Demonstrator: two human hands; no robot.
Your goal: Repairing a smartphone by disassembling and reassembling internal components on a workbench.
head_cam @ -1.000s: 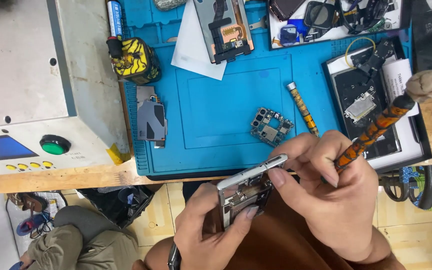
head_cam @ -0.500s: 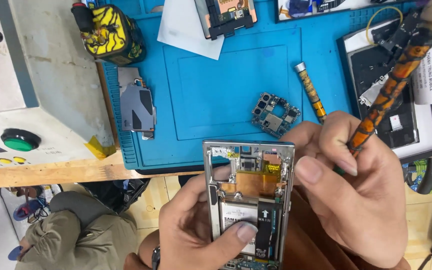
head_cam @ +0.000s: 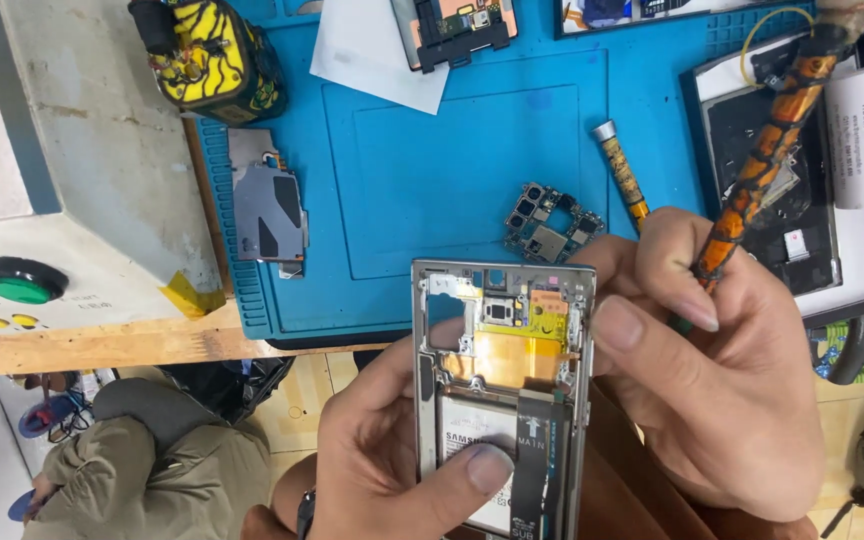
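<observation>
An opened phone frame (head_cam: 500, 380) with its back off shows a battery, copper foil and ribbon cables. My left hand (head_cam: 392, 460) holds it from below, thumb pressed on the battery. My right hand (head_cam: 722, 380) grips the frame's right edge with the thumb and also holds an orange-and-black patterned tool (head_cam: 767, 150), whose handle slants up to the right. Whether its tip touches the phone is hidden by my fingers. The phone hangs in front of the bench edge, over my lap.
A blue work mat (head_cam: 432, 170) carries a small circuit board (head_cam: 552, 225), a metal shield plate (head_cam: 267, 205), a second patterned tool (head_cam: 622, 170), white paper (head_cam: 372, 50) and a yellow-black device (head_cam: 212, 55). A grey machine with a green button (head_cam: 20, 282) stands left. A dark tray (head_cam: 802, 200) lies right.
The phone frame has turned from edge-on to face up, showing its inside. The view has closed in on it. Both hands keep their hold.
</observation>
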